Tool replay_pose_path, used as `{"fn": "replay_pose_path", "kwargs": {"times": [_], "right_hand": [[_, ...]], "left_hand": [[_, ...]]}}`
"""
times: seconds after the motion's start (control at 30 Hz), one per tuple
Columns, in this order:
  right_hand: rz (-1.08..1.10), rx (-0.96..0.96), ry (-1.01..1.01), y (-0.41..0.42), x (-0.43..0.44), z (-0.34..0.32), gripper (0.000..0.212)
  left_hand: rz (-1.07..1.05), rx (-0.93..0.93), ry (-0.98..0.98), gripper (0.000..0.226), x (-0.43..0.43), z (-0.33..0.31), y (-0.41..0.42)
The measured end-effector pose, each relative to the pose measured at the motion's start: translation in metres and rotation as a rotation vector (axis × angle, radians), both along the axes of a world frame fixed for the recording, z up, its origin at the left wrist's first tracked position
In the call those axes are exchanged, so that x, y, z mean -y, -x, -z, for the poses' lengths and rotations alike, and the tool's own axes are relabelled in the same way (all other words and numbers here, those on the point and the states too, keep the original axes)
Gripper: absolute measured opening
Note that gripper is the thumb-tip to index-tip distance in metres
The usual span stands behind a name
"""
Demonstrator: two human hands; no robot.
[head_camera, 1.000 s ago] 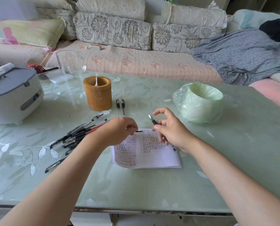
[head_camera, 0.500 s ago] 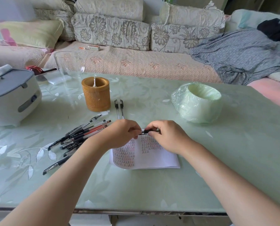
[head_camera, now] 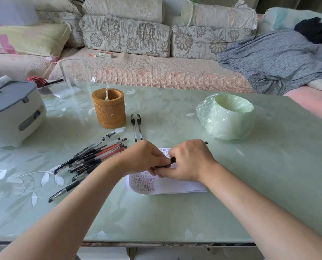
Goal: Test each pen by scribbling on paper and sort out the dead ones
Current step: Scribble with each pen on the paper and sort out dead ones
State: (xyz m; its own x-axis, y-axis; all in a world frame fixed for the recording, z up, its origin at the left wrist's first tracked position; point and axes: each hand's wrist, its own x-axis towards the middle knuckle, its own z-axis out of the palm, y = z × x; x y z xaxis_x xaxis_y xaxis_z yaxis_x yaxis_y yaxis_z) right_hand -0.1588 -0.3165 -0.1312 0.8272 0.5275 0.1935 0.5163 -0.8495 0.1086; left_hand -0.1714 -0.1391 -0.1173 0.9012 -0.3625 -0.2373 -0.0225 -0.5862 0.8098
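- Head view: left hand and right hand both grip 1 pen over the paper.
- Left of paper lies a pen pile; 2 pens beyond it.

Soft daylight is falling across a pale green glass worktop with a leaf pattern. Behind it a pink-covered sofa is stretching across the view, flowered cushions leaning along its back, a grey blanket lying crumpled at the right.
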Motion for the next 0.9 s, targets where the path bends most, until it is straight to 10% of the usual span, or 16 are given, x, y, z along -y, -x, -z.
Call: {"fn": "replay_pose_path", "kwargs": {"times": [0.9], "right_hand": [[0.110, -0.368, -0.584, -0.021, -0.012, -0.002, 0.016]], "left_hand": [[-0.327, 0.513, -0.185, 0.013, -0.054, 0.000, -0.032]]}}
